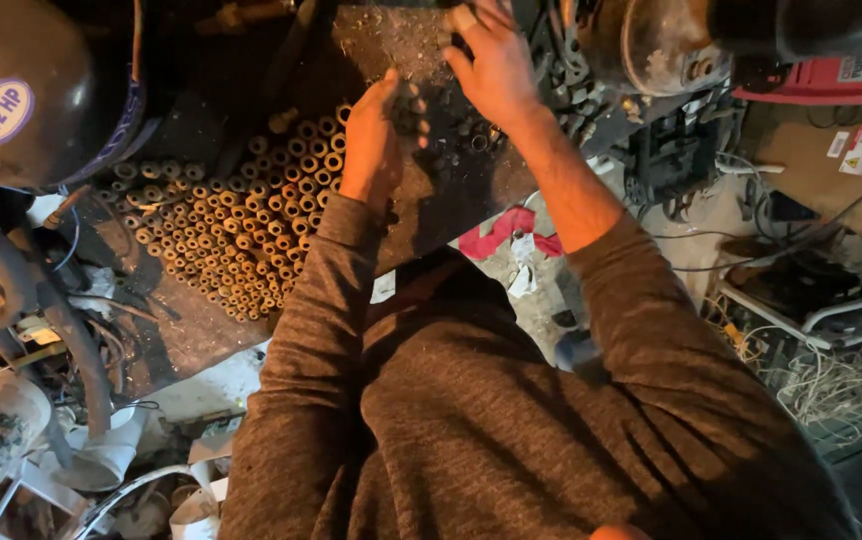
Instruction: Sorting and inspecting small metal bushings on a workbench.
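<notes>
Brass rings (241,240), short tube-like pieces standing on end with their holes up, are packed side by side in a dense patch on the dark bench (431,200), which keeps them from rolling and lets each one be picked from above. The left hand (373,140) rests edge-down at the right border of that patch, fingers held together and curved toward the rings, touching or just above the nearest ones; whether it grips a ring I cannot tell, since the palm faces away. The right hand (496,65) reaches further up the bench, fingers bent around something small and pale at its fingertips, but the piece is cut off by the top edge and blurred, so what it is stays unclear. Between the two hands lie darker small parts (451,125), too dim to make out. A round black tank (21,90) with an oval sticker stands at the upper left, beside thick hoses (41,310). Red cloth (506,235) lies below the bench edge, and tangled wires (841,385) fill the right side. The person's brown sleeves and chest hide the near part of the bench and the floor beneath.
</notes>
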